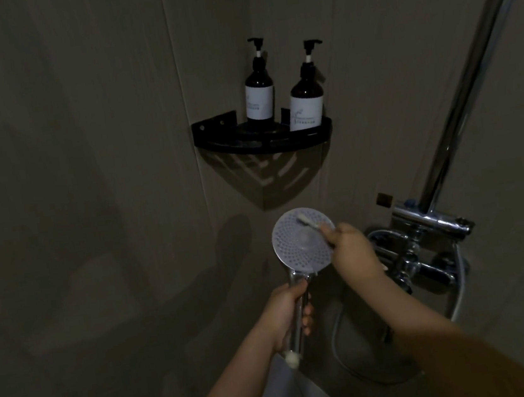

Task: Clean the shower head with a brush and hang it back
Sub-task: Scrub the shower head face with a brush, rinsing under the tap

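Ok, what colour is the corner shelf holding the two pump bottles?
Black; the corner shelf shows clearly in the head view.

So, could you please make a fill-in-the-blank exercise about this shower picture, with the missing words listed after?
1. The left hand grips the shower head by its ____.
2. The right hand holds a small brush against the shower head's ____.
3. On the black corner shelf stand ____ pump bottles.
4. The chrome riser pipe is on the ____ side of the picture.

Missing words: handle; face; two; right
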A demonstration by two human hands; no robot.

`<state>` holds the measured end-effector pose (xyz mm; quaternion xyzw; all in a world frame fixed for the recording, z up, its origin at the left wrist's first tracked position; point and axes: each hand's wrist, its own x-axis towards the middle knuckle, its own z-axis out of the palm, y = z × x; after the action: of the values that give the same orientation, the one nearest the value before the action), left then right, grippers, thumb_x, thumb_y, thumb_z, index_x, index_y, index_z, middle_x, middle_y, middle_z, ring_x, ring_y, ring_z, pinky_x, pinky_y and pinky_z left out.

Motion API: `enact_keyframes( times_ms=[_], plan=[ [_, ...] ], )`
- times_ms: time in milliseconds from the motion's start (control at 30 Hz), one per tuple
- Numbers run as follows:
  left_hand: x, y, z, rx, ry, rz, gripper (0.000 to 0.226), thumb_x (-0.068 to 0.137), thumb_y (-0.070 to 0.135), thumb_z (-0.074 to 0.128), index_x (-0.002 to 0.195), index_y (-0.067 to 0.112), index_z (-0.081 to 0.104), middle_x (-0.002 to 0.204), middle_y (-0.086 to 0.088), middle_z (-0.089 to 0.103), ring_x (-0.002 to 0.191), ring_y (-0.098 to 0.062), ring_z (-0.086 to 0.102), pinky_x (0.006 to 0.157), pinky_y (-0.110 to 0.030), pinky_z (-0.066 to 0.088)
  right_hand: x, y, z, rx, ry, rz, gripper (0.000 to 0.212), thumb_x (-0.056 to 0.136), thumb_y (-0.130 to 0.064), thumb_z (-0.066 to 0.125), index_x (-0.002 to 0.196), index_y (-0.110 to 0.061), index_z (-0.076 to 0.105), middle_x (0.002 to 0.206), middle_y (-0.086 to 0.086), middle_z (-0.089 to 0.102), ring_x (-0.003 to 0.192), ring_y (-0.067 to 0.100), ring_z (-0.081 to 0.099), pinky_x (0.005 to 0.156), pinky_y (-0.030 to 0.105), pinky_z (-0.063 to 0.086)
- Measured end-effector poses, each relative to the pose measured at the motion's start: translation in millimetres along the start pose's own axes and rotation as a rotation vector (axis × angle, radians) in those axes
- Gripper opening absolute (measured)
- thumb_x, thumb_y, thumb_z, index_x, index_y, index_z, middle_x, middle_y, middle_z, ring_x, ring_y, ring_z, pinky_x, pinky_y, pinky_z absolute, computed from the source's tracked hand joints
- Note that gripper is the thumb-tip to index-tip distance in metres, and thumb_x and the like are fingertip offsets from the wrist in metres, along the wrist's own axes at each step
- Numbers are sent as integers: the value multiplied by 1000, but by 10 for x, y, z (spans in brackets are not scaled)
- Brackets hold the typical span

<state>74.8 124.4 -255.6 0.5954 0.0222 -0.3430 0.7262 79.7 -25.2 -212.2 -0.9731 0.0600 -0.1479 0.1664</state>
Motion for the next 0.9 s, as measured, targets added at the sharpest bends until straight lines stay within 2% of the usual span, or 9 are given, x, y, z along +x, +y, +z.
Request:
enact_keyframes(
  times_ms=[67,167,300,400,533,633,733,833,900],
  plan=[
    [-4,8,-1,7,7,3,32,98,24,40,69,11,43,39,0,40,24,-10,33,32,-9,29,26,34,-62,10,27,55,49,94,-5,41,141,-18,43,113,15,54,100,27,55,82,27,42],
    [-13,22,-20,1,7,2,32,98,24,38,69,12,43,40,0,40,25,-10,33,32,-10,28,-67,-99,-47,10,-113,-92,54,92,-3,41,143,-21,36,120,12,52,108,26,53,88,26,41],
    [-57,76,17,13,-5,17,32,98,23,39,69,12,42,40,0,39,25,-10,33,32,-10,29,31,-35,-126,88,32,82,38,96,-10,40,132,-13,53,106,10,57,92,21,57,70,16,39],
    [-88,138,30,-18,-3,16,33,98,23,37,68,12,42,39,0,39,25,-9,33,32,-9,28,-17,-129,-162,42,-99,-91,48,94,-8,41,140,-22,42,115,9,54,103,21,55,88,24,45],
    [-122,220,71,-12,-6,26,34,98,23,38,67,11,43,40,-1,39,25,-10,33,33,-9,29,61,-68,-245,121,50,66,36,98,-17,38,129,-11,55,102,10,57,83,13,51,68,17,40],
    [-138,317,78,-118,58,34,35,98,26,38,66,12,43,38,0,40,25,-10,34,33,-11,29,8,-131,-272,150,69,-31,40,92,-1,45,129,-12,56,93,9,56,83,18,55,69,13,36],
    [-87,486,50,-323,139,69,38,99,29,36,65,13,42,34,1,40,25,-10,37,32,-12,31,-29,-138,-375,458,221,97,39,87,7,52,123,-7,60,93,14,64,84,21,60,72,9,34],
    [-57,722,56,-602,209,141,42,99,28,33,59,15,34,28,2,36,22,-10,34,32,-9,30,-119,-198,-492,713,145,106,34,85,3,60,118,-5,63,101,9,70,71,-15,60,66,2,42],
    [-64,886,70,-783,257,183,42,99,24,31,59,15,33,25,3,34,19,-9,32,32,-6,29,-178,-270,-559,746,51,27,29,84,3,62,113,0,65,88,1,70,57,-23,54,60,-3,41]
  ],
)
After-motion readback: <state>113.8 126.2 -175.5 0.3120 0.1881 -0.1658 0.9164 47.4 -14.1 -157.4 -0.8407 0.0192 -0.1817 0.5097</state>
